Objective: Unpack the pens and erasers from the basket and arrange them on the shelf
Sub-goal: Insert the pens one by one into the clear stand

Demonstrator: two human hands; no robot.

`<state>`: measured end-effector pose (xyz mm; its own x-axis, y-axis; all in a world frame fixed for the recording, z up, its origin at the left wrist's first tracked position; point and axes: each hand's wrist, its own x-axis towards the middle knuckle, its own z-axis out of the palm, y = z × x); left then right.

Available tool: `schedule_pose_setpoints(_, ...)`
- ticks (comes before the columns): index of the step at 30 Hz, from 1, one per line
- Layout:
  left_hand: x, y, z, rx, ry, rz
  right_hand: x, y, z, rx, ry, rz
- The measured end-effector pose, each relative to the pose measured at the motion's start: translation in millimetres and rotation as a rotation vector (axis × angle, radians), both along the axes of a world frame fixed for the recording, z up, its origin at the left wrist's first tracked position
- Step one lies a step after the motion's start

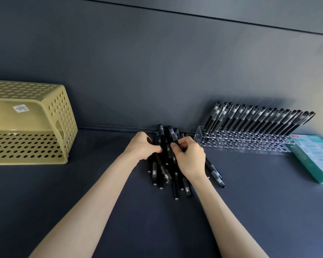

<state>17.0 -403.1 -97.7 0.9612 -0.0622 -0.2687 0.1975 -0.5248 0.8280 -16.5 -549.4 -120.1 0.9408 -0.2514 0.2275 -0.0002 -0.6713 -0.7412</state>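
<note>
The basket (50, 116) lies on its side at the left, cut off by the picture's edge. At the far right a teal box of erasers (313, 159) is also cut off. Both hands cover the middle of a pile of black pens (161, 175) on the dark shelf (82, 192), so the count under them is hard to make out. The left hand (143, 146) curls its fingers round pens at the pile's left side. The right hand (190, 159) pinches a single pen (173, 135) between thumb and fingers. The pile's pens mostly point lengthwise toward the wall (157, 71), with some fanned out. Just to the right, a clear holder (241, 144) carries a row of pens (259, 120) tilted toward the upper right.
</note>
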Motion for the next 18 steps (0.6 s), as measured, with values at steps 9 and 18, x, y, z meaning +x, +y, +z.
schedule_pose_setpoints(9,-12.5,7.1,-15.5,-0.113,-0.136,0.075,-3.3,-1.0,2.4,0.078,-0.009,-0.006)
schedule_pose_setpoints(18,-30.5,-7.9,-5.4,-0.378,-0.262,0.249,-6.1,-15.6,24.1,0.435,-0.057,0.059)
